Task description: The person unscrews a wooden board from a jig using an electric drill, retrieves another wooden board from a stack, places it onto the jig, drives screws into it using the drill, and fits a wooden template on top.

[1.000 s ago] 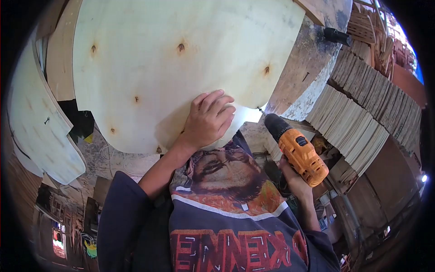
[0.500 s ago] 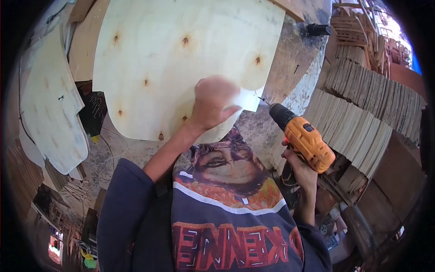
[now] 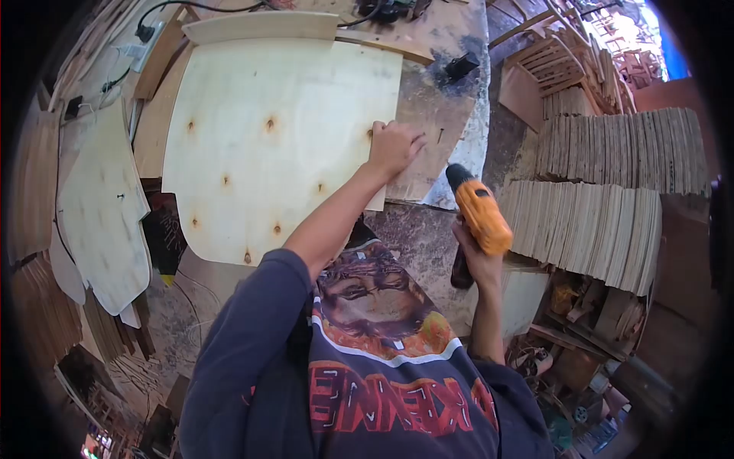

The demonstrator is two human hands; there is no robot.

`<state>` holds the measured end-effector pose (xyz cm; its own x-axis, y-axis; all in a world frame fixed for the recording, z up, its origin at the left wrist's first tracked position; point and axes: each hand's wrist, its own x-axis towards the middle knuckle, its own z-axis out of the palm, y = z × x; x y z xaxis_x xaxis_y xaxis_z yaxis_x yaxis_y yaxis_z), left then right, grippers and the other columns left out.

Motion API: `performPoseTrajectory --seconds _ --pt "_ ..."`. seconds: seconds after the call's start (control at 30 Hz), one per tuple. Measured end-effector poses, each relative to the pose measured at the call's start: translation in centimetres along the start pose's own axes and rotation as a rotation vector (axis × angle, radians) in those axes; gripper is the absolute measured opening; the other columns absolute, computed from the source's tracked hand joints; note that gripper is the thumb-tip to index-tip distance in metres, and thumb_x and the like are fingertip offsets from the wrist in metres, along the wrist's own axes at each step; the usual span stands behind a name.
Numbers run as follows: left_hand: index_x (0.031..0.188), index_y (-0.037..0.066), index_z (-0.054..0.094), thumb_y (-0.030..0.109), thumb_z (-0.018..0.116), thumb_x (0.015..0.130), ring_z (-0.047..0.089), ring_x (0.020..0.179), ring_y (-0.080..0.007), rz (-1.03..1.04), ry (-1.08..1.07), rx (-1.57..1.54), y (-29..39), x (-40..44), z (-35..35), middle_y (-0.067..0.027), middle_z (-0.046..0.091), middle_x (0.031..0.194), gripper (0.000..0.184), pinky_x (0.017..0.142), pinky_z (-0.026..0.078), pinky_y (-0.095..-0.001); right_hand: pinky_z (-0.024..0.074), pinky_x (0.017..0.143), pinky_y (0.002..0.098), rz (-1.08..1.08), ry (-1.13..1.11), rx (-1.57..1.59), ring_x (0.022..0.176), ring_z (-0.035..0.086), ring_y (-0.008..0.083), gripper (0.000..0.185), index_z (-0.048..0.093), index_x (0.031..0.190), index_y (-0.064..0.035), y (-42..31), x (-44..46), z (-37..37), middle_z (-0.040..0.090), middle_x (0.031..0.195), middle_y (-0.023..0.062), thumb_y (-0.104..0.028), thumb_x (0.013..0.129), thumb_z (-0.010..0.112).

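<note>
My left hand [image 3: 395, 151] is over the right edge of a pale plywood panel [image 3: 252, 92] with several dark knots. Its fingers are loosely bent and apart, and I see nothing held in them. Just to the right of its fingertips, a dark screw [image 3: 440, 135] is on the brown board [image 3: 428, 172]. My right hand [image 3: 482, 264] grips an orange and black cordless drill [image 3: 483, 216] by its handle. The drill's chuck points up and left, beyond the panel's right edge.
A curved wooden piece [image 3: 260, 27] lies along the panel's far edge. Another cut plywood sheet [image 3: 103, 206] is at left. A small black object [image 3: 461, 66] sits near the table's right edge. Stacked plywood pieces [image 3: 589, 229] stand at right. A black cable [image 3: 206, 8] crosses the back.
My left hand has moved off the panel's near part to its right edge. The drill has moved away from the panel's corner. My view has shifted, showing more of the table's far side.
</note>
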<state>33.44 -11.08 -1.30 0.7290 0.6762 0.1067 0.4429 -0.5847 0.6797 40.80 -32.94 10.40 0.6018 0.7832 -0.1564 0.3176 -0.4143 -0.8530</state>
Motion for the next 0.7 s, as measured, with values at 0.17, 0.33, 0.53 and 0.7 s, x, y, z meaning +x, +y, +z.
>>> performPoseTrajectory --seconds 0.17,0.33,0.53,0.7 --pt "0.127 0.006 0.049 0.027 0.069 0.076 0.053 0.11 -0.031 0.215 0.354 -0.168 -0.5 -1.8 -3.2 -0.0151 0.055 0.123 0.059 0.097 0.036 -0.0418 0.0435 0.092 0.0364 0.021 0.005 -0.179 0.108 0.057 0.0306 0.078 0.028 0.142 -0.0076 1.8 4.7 0.3 0.053 0.122 0.0191 -0.005 0.076 0.068" --pt "0.11 0.001 0.06 0.011 0.068 0.074 0.054 0.107 -0.0309 0.0 0.441 0.233 -6.6 -16.0 -9.1 -0.0147 0.059 0.111 0.038 0.094 0.039 -0.0412 0.0461 0.085 0.0453 -0.136 -0.042 -0.496 0.101 0.057 0.0392 0.084 0.03 0.142 -0.0169 5.5 9.2 0.5 0.056 0.11 0.0201 0.0 0.067 0.065" --pt "0.107 0.0 0.062 0.012 0.063 0.08 0.056 0.101 -0.0304 -0.493 0.643 0.369 -9.5 -32.1 -16.1 -0.016 0.061 0.106 0.029 0.09 0.043 -0.0391 0.0438 0.09 0.0443 -0.313 0.006 -0.503 0.102 0.055 0.0385 0.067 0.042 0.134 -0.0104 5.5 9.9 0.8 0.052 0.118 0.0234 -0.004 0.07 0.062" --pt "0.111 -0.002 0.06 0.025 0.06 0.09 0.056 0.105 -0.0217 -0.9 0.966 -0.182 -17.1 -36.0 -18.7 -0.0131 0.061 0.114 0.034 0.092 0.042 -0.0327 0.0484 0.078 0.0332 -0.09 -0.187 -0.137 0.089 0.06 0.0279 0.04 0.056 0.116 -0.0004 4.1 4.2 3.1 0.061 0.105 0.0154 -0.012 0.079 0.063"
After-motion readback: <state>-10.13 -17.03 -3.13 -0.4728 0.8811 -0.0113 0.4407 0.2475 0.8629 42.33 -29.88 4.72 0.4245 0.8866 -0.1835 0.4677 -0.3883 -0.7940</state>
